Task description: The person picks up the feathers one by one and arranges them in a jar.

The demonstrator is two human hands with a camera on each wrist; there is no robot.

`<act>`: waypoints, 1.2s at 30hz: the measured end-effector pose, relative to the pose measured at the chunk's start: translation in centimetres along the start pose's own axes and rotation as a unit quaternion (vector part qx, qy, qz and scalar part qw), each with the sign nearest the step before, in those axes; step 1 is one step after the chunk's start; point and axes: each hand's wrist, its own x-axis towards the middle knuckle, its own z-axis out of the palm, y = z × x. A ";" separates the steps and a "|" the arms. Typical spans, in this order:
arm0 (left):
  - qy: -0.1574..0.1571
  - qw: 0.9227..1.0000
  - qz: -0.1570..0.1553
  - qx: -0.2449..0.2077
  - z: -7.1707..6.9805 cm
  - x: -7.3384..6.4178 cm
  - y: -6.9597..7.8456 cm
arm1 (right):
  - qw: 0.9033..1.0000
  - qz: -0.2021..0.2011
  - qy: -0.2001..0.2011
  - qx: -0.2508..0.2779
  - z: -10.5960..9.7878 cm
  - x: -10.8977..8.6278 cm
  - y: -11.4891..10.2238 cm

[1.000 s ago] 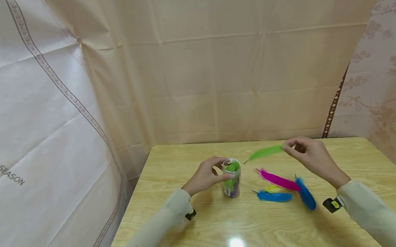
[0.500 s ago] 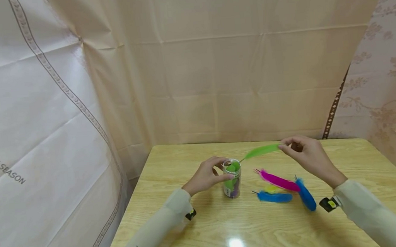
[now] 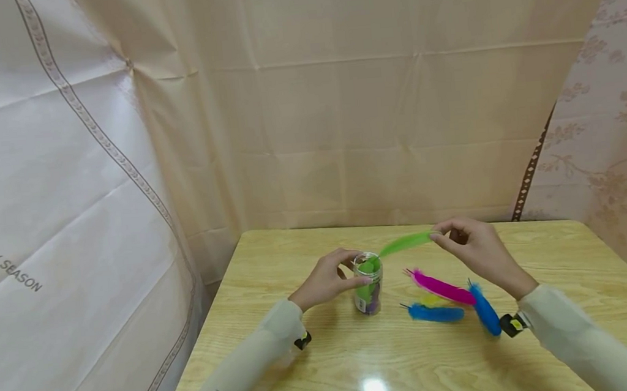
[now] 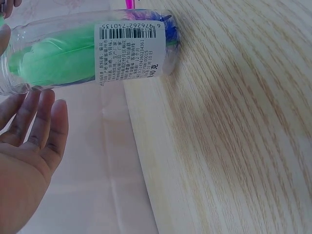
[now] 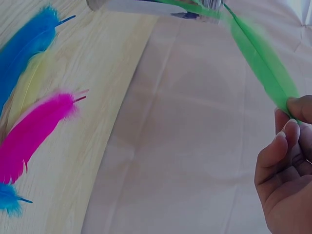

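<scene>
A clear jar (image 4: 87,29) with a white printed label stands on the table, with green and purple-blue feathers inside. My left hand (image 3: 325,278) holds it near the mouth, thumb on one side and fingers on the other. My right hand (image 3: 478,250) pinches a green feather (image 3: 406,244) by its tip between thumb and fingers. The feather slants down to the left, its quill end at the jar's mouth. In the right wrist view the same green feather (image 5: 263,63) runs from the pinching fingers up to the jar's rim.
Right of the jar lie a magenta feather (image 3: 442,286), a yellow feather (image 3: 431,300) partly covered, and two blue feathers (image 3: 436,313) on the wooden table (image 3: 316,373). Beige cloth (image 3: 335,114) hangs behind the table, and a white printed cloth (image 3: 63,240) hangs at the left.
My right hand has moved left with the green feather, bringing its quill from beside the jar to its mouth. The left hand and jar have stayed in place.
</scene>
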 end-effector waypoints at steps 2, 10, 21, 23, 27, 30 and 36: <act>0.001 1.000 0.005 0.003 0.0 0.0 0.0 | 1.000 -0.011 -0.002 0.005 0.2 0.0 -0.2; 0.002 1.000 0.016 0.004 0.0 0.0 -0.1 | 0.999 -0.047 -0.012 0.005 1.3 0.3 -0.6; 0.004 1.000 0.023 0.005 0.1 0.0 -0.2 | 0.995 -0.094 -0.025 0.001 2.5 0.9 -1.3; 0.006 1.000 0.019 0.006 0.0 0.0 -0.2 | 0.995 -0.097 -0.031 0.002 2.7 1.0 -1.4; 0.009 1.000 0.017 0.008 0.0 0.1 -0.2 | 0.994 -0.101 -0.040 0.002 3.0 1.3 -1.5; 0.010 1.000 0.019 0.007 0.1 0.1 -0.3 | 0.993 -0.109 -0.045 0.007 3.3 1.5 -1.7; 0.007 1.000 0.017 0.008 0.2 0.1 -0.3 | 0.990 -0.131 -0.054 0.008 4.1 1.8 -1.9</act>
